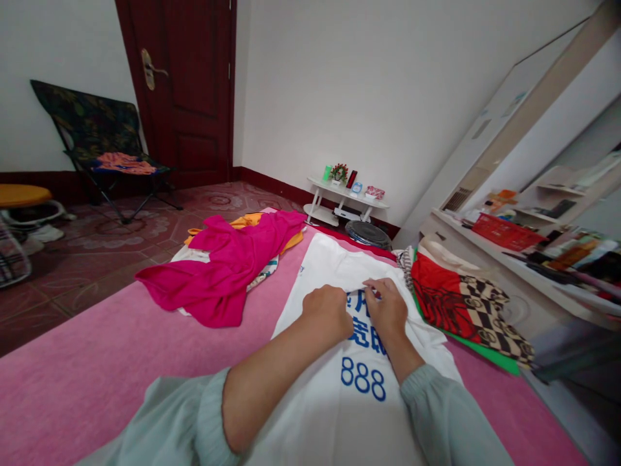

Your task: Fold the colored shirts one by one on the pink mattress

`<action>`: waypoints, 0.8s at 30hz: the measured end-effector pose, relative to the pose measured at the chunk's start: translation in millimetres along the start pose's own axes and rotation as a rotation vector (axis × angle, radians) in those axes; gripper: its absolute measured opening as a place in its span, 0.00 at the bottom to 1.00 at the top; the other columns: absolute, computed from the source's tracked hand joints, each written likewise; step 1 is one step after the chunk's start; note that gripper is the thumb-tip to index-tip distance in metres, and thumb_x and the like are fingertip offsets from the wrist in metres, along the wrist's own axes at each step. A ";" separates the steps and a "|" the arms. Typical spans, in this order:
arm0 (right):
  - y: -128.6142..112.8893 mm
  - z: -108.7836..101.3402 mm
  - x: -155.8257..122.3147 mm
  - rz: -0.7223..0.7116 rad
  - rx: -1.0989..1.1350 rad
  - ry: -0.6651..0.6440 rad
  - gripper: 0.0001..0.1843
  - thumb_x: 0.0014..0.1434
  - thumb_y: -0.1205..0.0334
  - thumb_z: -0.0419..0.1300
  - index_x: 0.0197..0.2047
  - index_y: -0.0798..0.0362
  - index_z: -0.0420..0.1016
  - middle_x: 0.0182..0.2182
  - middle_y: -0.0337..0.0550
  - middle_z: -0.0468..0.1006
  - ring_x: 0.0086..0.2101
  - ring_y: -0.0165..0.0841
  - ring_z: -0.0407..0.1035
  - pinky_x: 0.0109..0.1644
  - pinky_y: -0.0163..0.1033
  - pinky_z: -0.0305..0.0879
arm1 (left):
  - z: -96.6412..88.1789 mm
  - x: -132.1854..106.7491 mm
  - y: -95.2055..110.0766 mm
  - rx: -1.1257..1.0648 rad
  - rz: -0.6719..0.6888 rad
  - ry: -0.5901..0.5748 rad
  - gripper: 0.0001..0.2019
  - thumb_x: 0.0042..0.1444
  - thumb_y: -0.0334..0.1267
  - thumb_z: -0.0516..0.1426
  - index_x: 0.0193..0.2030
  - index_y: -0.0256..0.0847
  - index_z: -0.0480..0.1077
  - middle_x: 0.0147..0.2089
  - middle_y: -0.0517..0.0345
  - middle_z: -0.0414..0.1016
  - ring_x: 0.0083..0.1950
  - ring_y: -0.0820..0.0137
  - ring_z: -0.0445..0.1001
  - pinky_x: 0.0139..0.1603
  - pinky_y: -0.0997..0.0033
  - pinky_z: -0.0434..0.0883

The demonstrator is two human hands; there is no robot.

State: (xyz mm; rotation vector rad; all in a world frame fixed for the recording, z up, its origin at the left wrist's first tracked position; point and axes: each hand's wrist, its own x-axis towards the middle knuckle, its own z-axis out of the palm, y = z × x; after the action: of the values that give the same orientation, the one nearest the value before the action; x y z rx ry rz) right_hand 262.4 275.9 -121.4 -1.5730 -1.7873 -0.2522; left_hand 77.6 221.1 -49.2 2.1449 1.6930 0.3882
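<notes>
The largest thing we see is the pink cover (72, 382), which fills the lower part of the view. On it the white shirt (315, 395) lies spread in front of us, directly below both hands. Its long axis runs away from us, with the far end leaning a little to the left; the near end leaves the view, so we cannot tell where it finishes.

To the left is the magenta cloth (233, 259), crumpled and well apart from the shirt at the near side, but closer at the far end. A wide band of the cover shows between them, and this gives the left side more room. To the right, the red cloth (439, 294) and the checked cloth (485, 310) lie just beside the shirt, so that edge is tighter.

Our left hand (330, 312) is curled into a fist, and our right hand (388, 309) is bent with narrow fingers; both appear to pinch the shirt, where a thin ridge goes between them. The right hand is nearer to the crowded edge. The smallest detail, the blue 888 (363, 379), lies on our side of the hands.
</notes>
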 end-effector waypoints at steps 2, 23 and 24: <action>2.1 -0.2 0.9 0.031 -0.019 0.013 0.12 0.56 0.62 0.53 0.39 0.48 0.78 0.35 0.40 0.73 0.33 0.33 0.69 0.35 0.37 0.61 | 0.8 -1.1 1.9 0.004 0.009 -0.026 0.14 0.47 0.37 0.57 0.41 0.40 0.77 0.43 0.44 0.79 0.45 0.54 0.77 0.41 0.61 0.74; 36.2 45.6 97.7 0.495 -0.214 -0.367 0.17 0.52 0.51 0.60 0.37 0.57 0.79 0.38 0.55 0.79 0.41 0.45 0.73 0.42 0.44 0.66 | 57.1 32.3 -59.3 0.127 0.149 0.251 0.22 0.63 0.40 0.47 0.62 0.38 0.64 0.67 0.44 0.59 0.70 0.55 0.53 0.69 0.52 0.50; 36.4 46.7 99.4 0.509 -0.218 -0.376 0.15 0.49 0.54 0.63 0.35 0.55 0.79 0.36 0.53 0.80 0.39 0.44 0.74 0.39 0.43 0.66 | 57.1 32.5 -59.2 0.126 0.147 0.253 0.22 0.63 0.40 0.47 0.62 0.38 0.64 0.67 0.44 0.59 0.70 0.55 0.53 0.69 0.52 0.50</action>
State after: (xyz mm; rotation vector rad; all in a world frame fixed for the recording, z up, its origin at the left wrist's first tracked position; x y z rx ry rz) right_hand 279.4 388.9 -103.7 -2.2902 -1.5879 0.1056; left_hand 59.1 257.6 -127.5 2.4076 1.7359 0.6331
